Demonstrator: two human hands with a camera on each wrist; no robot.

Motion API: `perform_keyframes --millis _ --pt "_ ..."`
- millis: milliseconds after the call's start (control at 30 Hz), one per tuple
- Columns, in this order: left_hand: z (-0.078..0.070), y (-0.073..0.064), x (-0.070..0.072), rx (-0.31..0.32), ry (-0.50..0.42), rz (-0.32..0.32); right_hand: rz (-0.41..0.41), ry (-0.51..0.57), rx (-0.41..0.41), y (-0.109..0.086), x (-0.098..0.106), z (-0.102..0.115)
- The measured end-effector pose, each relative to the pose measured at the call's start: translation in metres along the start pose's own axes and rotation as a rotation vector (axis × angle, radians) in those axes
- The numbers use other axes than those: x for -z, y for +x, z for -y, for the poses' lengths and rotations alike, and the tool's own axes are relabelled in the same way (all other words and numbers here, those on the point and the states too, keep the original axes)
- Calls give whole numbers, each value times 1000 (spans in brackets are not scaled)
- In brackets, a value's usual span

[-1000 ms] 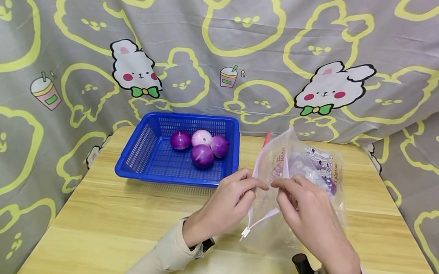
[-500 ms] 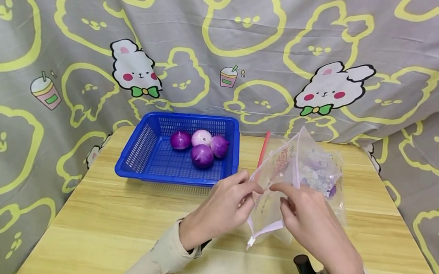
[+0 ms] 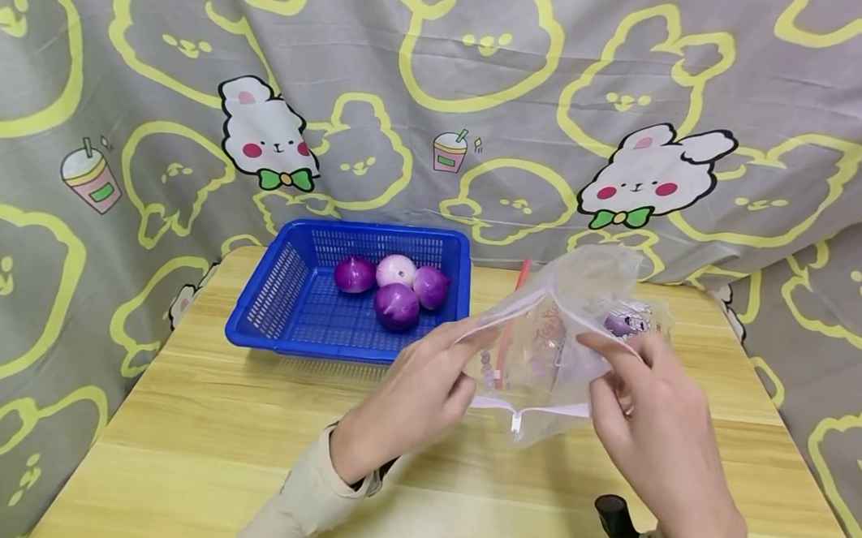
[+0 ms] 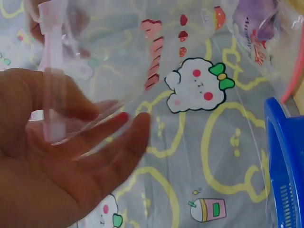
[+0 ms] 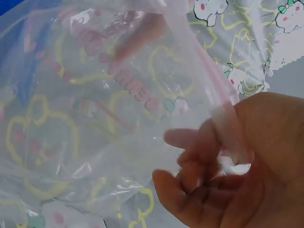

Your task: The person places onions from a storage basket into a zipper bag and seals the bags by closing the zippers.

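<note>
A translucent slider bag (image 3: 599,270) with a lilac zip edge is spread with its mouth wide, tilted toward me in the head view. Its white slider (image 3: 516,422) hangs at the near corner. My left hand (image 3: 425,386) holds the left edge of the mouth; the left wrist view has the zip strip (image 4: 53,104) between thumb and fingers. On the opposite edge, my right hand (image 3: 660,419) grips the rim, its index finger reaching inside. Curled fingers (image 5: 190,185) lie around the strip in the right wrist view. Red lettering shows through the film.
Left of the bag stands a blue plastic basket (image 3: 252,337) holding several onions (image 3: 397,306), purple and whitish. Behind the bag lie a red-edged bag (image 3: 524,271) and a clear printed bag (image 3: 633,320) with purple contents. A patterned curtain (image 3: 369,46) hangs along the wooden table's (image 3: 246,454) back.
My hands have moved apart, the left leftward and the right rightward, and the bag's mouth has widened. The slider has swung up and to the right. The basket and onions stay put.
</note>
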State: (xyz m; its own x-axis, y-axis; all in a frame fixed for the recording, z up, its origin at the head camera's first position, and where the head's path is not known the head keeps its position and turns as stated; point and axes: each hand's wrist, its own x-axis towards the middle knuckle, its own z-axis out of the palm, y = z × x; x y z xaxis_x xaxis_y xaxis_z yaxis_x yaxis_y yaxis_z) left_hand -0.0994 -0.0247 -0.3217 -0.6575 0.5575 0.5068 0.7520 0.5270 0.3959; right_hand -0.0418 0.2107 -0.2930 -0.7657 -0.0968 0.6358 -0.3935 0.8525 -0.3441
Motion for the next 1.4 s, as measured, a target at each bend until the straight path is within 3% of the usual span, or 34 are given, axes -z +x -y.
perform_keyframes --millis 167,267,433,533,667,867,1000,1233,1400 --pt "-5 -1 0 -78 -43 -83 -67 7 -20 0 0 4" --pt "-7 -1 -1 -90 -30 -152 -74 -17 -11 -1 -1 7" --pt "-11 -2 -1 -6 3 -280 -159 -24 -41 0 -3 6" --pt "-14 -4 0 57 25 -318 -191 -20 -53 1 -4 5" --pt "-16 -6 1 86 77 -285 -121 -23 -50 2 -4 5" --pt "-14 -7 0 71 165 -194 -16 -1 -11 1 -6 2" --pt "-13 -7 -2 89 194 -143 37 -46 -3 2 -8 -2" --pt "-7 -6 -12 189 281 -30 159 -144 -55 0 -10 -10" --pt "-7 -8 -15 194 319 25 322 -158 -112 -2 -9 -15"
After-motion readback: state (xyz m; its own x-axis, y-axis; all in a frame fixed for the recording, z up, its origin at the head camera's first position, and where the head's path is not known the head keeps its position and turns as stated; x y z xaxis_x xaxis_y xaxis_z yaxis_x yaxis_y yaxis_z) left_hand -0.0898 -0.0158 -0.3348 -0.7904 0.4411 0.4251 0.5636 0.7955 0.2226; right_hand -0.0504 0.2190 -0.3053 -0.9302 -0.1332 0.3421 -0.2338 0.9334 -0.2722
